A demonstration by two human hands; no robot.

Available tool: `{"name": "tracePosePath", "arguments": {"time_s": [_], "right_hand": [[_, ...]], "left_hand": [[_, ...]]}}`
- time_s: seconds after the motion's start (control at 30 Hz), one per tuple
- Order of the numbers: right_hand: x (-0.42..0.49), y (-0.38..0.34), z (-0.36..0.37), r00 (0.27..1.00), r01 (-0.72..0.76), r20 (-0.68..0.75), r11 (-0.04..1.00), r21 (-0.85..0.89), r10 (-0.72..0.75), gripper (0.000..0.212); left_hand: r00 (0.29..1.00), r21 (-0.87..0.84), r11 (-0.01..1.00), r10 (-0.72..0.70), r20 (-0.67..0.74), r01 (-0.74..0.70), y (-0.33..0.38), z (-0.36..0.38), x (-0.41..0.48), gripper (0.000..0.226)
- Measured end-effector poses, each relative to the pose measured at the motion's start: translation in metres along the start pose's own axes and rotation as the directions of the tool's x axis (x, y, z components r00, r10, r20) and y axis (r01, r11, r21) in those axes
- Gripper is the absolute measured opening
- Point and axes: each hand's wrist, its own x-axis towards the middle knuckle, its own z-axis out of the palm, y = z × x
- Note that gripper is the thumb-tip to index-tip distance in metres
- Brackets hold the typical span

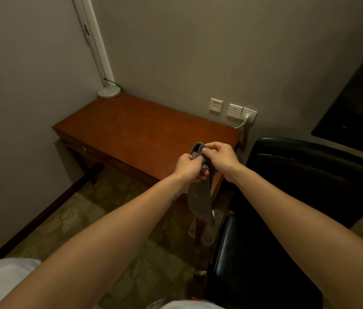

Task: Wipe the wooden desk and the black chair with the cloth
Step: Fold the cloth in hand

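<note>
— Wooden tabletop point(136, 130) fills the corner, black chair point(309, 166) just right of it. Where's the cloth point(199, 197)?
— Hanging above the tabletop's near right edge; left hand point(188, 167) and right hand point(219, 157) both pinch its bunched top.
— How will it handle?
— Soft, light, limp, I'd judge; best gathered into a pad under one palm.

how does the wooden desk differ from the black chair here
Colour: the wooden desk is reddish-brown, the black chair glossy black.
Surface: the desk has a flat hard top, the chair padded cushions.
Place: the desk stands against the wall, the chair at its right end.
Shared: the cloth, gripped by the left hand and right hand, wipes neither.
</note>
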Motion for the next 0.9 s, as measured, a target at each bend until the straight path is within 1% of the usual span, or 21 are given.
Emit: {"name": "tracePosePath", "arguments": {"time_s": [0.1, 0.17, 0.23, 0.33, 0.4, 0.47, 0.53, 0.6, 0.67, 0.7, 0.77, 0.83, 0.9], "right_hand": [[-0.003, 0.004, -0.005, 0.997, -0.012, 0.075, 1.000, 0.025, 0.010, 0.017], [-0.006, 0.004, -0.009, 0.989, -0.042, 0.146, 0.998, 0.043, 0.035, 0.017], [-0.009, 0.004, -0.013, 0.972, -0.065, 0.228, 0.996, 0.057, 0.050, 0.020], [-0.010, 0.007, -0.021, 0.939, -0.071, 0.340, 0.995, 0.066, 0.045, 0.027], [-0.008, 0.011, -0.028, 0.909, -0.103, 0.414, 0.986, 0.133, 0.039, 0.032], [-0.009, 0.015, -0.033, 0.881, -0.107, 0.472, 0.980, 0.167, 0.016, 0.043], [-0.010, 0.016, -0.032, 0.899, -0.039, 0.437, 0.994, 0.102, -0.010, 0.052], [-0.007, 0.015, -0.029, 0.944, 0.028, 0.330, 1.000, 0.014, -0.031, 0.051], [-0.004, 0.012, -0.028, 0.964, 0.057, 0.262, 0.998, -0.028, -0.048, 0.049], [-0.002, 0.011, -0.028, 0.968, 0.064, 0.244, 0.997, -0.038, -0.053, 0.047], [-0.001, 0.008, -0.030, 0.974, 0.081, 0.215, 0.995, -0.053, -0.068, 0.045], [-0.003, 0.005, -0.033, 0.977, 0.098, 0.193, 0.993, -0.061, -0.084, 0.043], [-0.004, 0.003, -0.034, 0.979, 0.112, 0.179, 0.992, -0.052, -0.101, 0.042]], "left_hand": [[0.999, 0.003, 1.000, 0.000, 0.033, 0.000, -0.002, 0.004, -0.003, 0.022], [1.000, 0.026, 1.000, 0.005, 0.029, -0.006, -0.004, 0.005, -0.003, 0.022], [0.999, 0.011, 1.000, 0.010, 0.045, -0.011, -0.008, 0.007, -0.005, 0.023], [0.995, -0.062, 0.998, 0.004, 0.100, 0.002, -0.010, 0.009, -0.010, 0.026], [0.989, -0.103, 0.994, -0.017, 0.144, 0.032, -0.011, 0.009, -0.010, 0.027], [0.986, -0.093, 0.994, -0.039, 0.160, 0.055, -0.012, 0.010, -0.008, 0.032], [0.986, -0.021, 0.998, -0.049, 0.157, 0.053, -0.015, 0.010, -0.004, 0.045], [0.986, 0.053, 0.999, -0.010, 0.166, 0.001, -0.017, 0.007, -0.002, 0.056], [0.986, 0.152, 0.985, 0.062, 0.156, -0.086, -0.018, 0.003, -0.003, 0.056], [0.984, 0.209, 0.968, 0.115, 0.136, -0.142, -0.019, 0.000, -0.003, 0.052], [0.970, 0.310, 0.919, 0.238, 0.055, -0.243, -0.020, -0.008, 0.001, 0.036], [0.950, 0.347, 0.895, 0.311, -0.038, -0.280, -0.021, -0.016, 0.004, 0.020], [0.928, 0.352, 0.879, 0.366, -0.064, -0.322, -0.022, -0.022, 0.008, 0.015]]}}
